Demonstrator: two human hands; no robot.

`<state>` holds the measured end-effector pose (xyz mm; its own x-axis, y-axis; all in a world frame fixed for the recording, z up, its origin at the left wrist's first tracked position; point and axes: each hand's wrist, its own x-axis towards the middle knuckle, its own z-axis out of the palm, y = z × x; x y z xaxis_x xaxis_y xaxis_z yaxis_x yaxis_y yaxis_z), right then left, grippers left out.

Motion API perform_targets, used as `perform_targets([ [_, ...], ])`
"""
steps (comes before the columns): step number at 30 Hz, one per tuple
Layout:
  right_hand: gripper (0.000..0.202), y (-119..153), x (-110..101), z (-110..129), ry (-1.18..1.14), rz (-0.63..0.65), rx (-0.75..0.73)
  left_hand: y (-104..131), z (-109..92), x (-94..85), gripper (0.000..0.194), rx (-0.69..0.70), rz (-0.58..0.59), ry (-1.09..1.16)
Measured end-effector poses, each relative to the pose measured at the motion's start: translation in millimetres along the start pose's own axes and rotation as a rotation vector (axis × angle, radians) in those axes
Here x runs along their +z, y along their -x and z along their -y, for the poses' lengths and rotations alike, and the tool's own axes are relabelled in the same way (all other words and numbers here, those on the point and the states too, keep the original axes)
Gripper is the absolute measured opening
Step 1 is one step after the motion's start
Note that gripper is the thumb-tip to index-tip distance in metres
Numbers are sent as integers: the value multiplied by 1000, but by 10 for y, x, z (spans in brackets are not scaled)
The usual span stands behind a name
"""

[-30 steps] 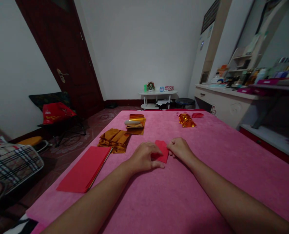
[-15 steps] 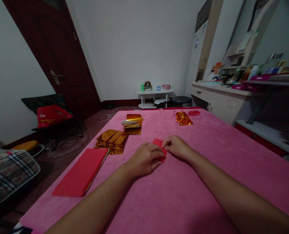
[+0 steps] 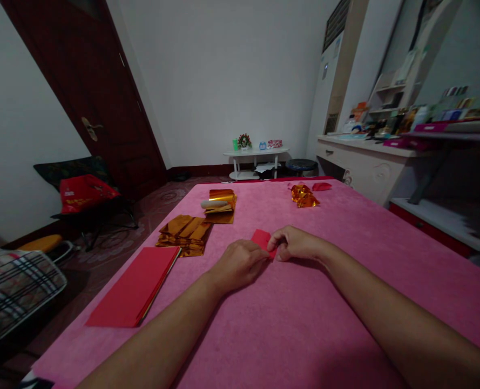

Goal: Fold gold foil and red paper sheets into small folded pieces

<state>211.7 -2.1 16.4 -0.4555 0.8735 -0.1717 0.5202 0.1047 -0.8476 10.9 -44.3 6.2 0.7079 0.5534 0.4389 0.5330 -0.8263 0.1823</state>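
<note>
A small folded piece of red paper [image 3: 261,237] lies on the pink cloth [image 3: 288,324] between my hands. My left hand [image 3: 242,263] is closed at its near left edge, fingertips pressed on the paper. From the right, my right hand [image 3: 294,243] pinches the paper's right side with thumb and forefinger. The fingers cover the near part of the paper. Beside my left forearm rests a stack of red paper sheets [image 3: 136,283]. Folded gold foil papers [image 3: 185,233] sit just beyond that stack.
Behind the folded foil is more gold foil paper [image 3: 222,195] with a greyish rounded object [image 3: 214,205] on it. Crumpled gold foil [image 3: 303,195] and a red piece [image 3: 322,186] lie at the far right. A cluttered dresser [image 3: 361,148] stands right of the cloth-covered surface.
My right hand has shifted nearer, its thumb now lower at the paper's edge. My left fingers have drawn in, and less of the paper's near end shows.
</note>
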Motion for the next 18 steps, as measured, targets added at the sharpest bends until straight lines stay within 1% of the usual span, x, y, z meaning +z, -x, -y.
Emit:
perform_targets([
  [2,27,1,-1,-6,8,14,-11,4,8,19,25,-16,-22,-9],
  [7,25,-11,20,-27,34,31,-29,19,19,29,24,-20,-5,-49],
  [11,24,-24,31,-41,46,28,-31,20,35,43,23,-50,-8,-24],
  [14,21,-28,23,-46,51,38,-63,20,35,60,20,-56,-1,-6],
  [18,18,-7,16,-22,69,55,-85,26,21,71,19,-106,-7,12],
])
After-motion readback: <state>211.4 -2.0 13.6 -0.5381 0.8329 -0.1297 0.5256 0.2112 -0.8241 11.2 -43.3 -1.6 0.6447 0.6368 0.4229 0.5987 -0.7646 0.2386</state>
